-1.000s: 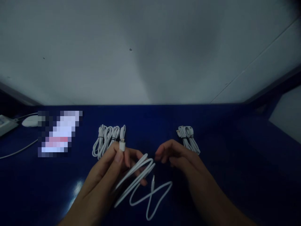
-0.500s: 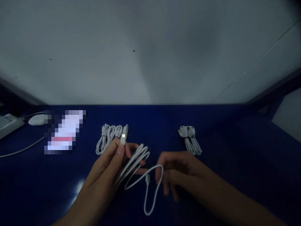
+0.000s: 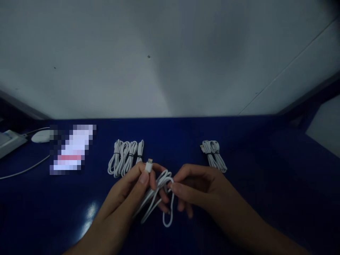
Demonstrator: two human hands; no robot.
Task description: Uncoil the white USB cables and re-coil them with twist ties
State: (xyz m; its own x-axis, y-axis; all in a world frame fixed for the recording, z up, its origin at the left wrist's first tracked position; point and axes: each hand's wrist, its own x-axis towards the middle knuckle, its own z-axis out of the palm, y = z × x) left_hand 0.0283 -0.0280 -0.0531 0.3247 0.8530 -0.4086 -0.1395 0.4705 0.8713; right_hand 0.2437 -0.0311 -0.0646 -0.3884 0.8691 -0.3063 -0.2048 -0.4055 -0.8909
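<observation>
A white USB cable (image 3: 152, 199) lies in loose coils between my hands, above the blue table. My left hand (image 3: 132, 193) is closed on it, thumb and forefinger pinching just below the USB plug (image 3: 149, 165), which points up. The coils run across the left fingers. At the right side of the coils, my right hand (image 3: 198, 186) pinches a strand between thumb and forefinger, its other fingers curled below. One loop hangs down beneath the fingertips. The cable's other end is hidden among the fingers.
Several tied white cable bundles (image 3: 124, 159) lie in a row behind my left hand. More tied bundles (image 3: 214, 156) lie behind my right hand. A blurred-out bright phone-like object (image 3: 74, 147), a white oval device (image 3: 42, 136) and thin cords are at the left. A pale wall (image 3: 119, 81) rises behind the table.
My right hand has moved left and closed on a strand of the cable. The hanging loop is drawn up closer to the coils. My left hand with the plug has shifted slightly right.
</observation>
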